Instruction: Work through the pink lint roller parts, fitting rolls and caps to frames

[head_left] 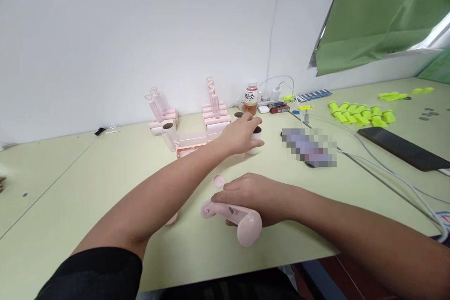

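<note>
The left fingers (pixel 258 143) partly hide a pale tube (pixel 253 151)

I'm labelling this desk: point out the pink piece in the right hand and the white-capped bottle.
Pink piece (pixel 239 218), head view: middle of its body.
White-capped bottle (pixel 251 97), head view: its label.

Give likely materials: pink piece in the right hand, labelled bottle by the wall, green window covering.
Pink piece in the right hand: probably moulded plastic, semi-gloss; smooth rounded end with soft highlights.
Bottle: see-through plastic or glass, can't tell which; amber-brown shows below the label.
Green covering: fabric or flexible sheeting, slight sheen; soft creases.
</note>
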Motion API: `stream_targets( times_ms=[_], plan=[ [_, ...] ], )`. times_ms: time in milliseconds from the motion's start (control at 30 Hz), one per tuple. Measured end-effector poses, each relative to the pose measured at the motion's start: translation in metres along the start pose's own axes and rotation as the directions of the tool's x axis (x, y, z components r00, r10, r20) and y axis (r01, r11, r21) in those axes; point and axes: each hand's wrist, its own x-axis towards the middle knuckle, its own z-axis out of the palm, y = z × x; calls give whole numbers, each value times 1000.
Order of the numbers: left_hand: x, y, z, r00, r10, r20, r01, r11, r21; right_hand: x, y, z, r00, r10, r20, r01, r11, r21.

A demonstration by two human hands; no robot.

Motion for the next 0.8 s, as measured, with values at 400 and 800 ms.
stream_targets(
  times_ms=[400, 800],
  plan=[
    [-198, -28, -82, 601, -414, 684, 453, 881, 136, -13, -12, -15, 992, -124, 27, 125, 992, -17],
    [-147, -6, -26, 848, -236, 476, 326, 938, -115, -14, -4, -16, 999, 37, 18, -39, 995, 90]
  ],
)
